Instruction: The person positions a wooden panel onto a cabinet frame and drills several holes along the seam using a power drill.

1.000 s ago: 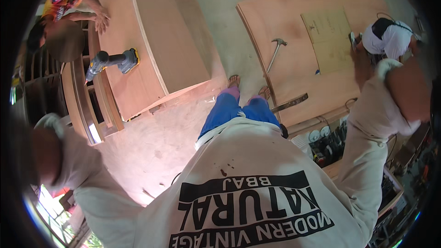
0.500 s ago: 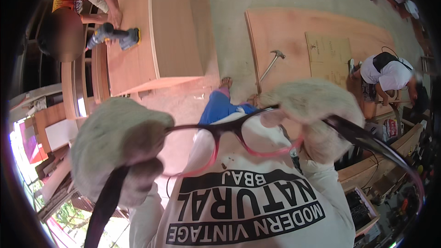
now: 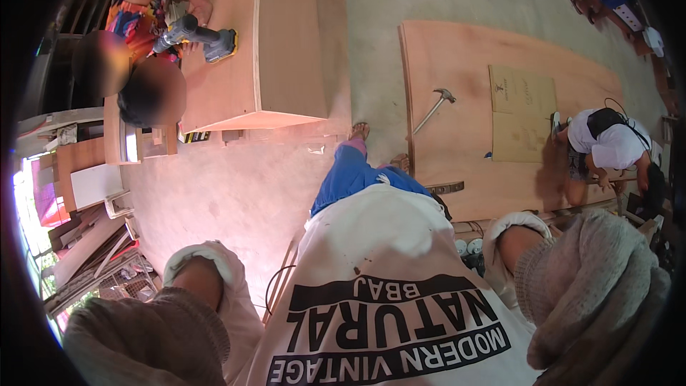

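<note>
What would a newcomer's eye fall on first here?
Probably the white printed shirt, low in the middle, between the gloved left hand and right hand. Next, perhaps, the drill on the wooden box at upper left, and the hammer on the wooden panel at right.

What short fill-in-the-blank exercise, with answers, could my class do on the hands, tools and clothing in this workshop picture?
1. The person's left hand and right hand are covered by grey knitted ____.
2. In the picture, the flat rectangular sheet of brown cardboard lies to the ____ of the metal claw hammer.
3. The black-and-yellow cordless power drill appears in the picture's upper ____ area.
4. The person's cloth trousers are ____.

Missing words: gloves; right; left; blue.
</note>
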The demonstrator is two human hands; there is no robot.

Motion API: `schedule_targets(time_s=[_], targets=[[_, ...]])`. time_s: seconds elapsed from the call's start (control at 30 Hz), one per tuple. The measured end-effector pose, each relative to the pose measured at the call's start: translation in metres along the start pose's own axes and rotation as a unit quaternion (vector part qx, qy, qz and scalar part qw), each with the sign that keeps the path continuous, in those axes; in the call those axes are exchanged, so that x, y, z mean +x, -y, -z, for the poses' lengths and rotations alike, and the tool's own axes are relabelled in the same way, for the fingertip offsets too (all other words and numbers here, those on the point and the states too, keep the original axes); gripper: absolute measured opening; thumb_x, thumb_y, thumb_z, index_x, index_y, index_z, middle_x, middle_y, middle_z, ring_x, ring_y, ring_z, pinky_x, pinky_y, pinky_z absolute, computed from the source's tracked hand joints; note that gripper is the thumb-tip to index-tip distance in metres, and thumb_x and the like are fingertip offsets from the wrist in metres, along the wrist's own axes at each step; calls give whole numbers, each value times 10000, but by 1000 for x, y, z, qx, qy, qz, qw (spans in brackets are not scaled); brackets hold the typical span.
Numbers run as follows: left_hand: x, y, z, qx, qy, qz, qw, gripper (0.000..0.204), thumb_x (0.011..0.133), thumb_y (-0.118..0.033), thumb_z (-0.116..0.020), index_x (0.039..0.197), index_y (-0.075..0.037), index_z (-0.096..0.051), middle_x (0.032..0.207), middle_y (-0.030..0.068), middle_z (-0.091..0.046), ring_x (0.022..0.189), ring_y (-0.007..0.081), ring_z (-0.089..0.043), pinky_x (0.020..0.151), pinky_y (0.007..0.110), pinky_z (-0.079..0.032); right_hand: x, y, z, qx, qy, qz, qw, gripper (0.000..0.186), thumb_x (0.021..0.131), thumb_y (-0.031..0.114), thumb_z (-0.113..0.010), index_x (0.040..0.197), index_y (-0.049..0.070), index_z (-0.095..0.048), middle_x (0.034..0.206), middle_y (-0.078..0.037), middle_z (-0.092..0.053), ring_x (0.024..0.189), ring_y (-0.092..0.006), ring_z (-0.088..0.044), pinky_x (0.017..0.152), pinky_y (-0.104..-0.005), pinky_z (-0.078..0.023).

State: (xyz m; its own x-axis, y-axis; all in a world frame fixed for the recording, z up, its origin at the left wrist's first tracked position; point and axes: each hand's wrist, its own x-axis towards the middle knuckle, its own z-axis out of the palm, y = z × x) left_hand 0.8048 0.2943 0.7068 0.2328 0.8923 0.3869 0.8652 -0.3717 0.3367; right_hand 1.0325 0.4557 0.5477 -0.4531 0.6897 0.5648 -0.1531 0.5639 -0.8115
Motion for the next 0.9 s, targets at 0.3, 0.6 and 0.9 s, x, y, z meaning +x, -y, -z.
schedule_targets(time_s=[0.3,0.6,0.9], targets=[[-19,187,-140,-55,-156,316,934,346,1042,-204,-641,1301,23,-679,1199,104,-739,1020,195,-690,891,306,-537,-28,-59,38,30,-226,-148,962,330,1087,122,-502,1345,-56,-603,1221,-162,-692,1029,-208,-698,915,-351,-575],[-178,353,-298,212,208,395,869,984,962,-491,-660,1612,68,-176,1645,378,-212,1491,569,-274,1217,601,-297,-485,-277,105,-339,104,-582,732,350,961,350,-601,1099,46,-706,1084,-299,-703,1031,-497,-664,914,-556,-533],[-120,373,-319,229,241,361,871,840,989,-276,-561,1607,111,-144,1683,344,-147,1565,503,-165,1262,578,-211,-706,-247,117,-195,-136,-789,567,416,934,345,-577,1003,-45,-704,1016,-316,-712,1000,-490,-679,887,-541,-527]])
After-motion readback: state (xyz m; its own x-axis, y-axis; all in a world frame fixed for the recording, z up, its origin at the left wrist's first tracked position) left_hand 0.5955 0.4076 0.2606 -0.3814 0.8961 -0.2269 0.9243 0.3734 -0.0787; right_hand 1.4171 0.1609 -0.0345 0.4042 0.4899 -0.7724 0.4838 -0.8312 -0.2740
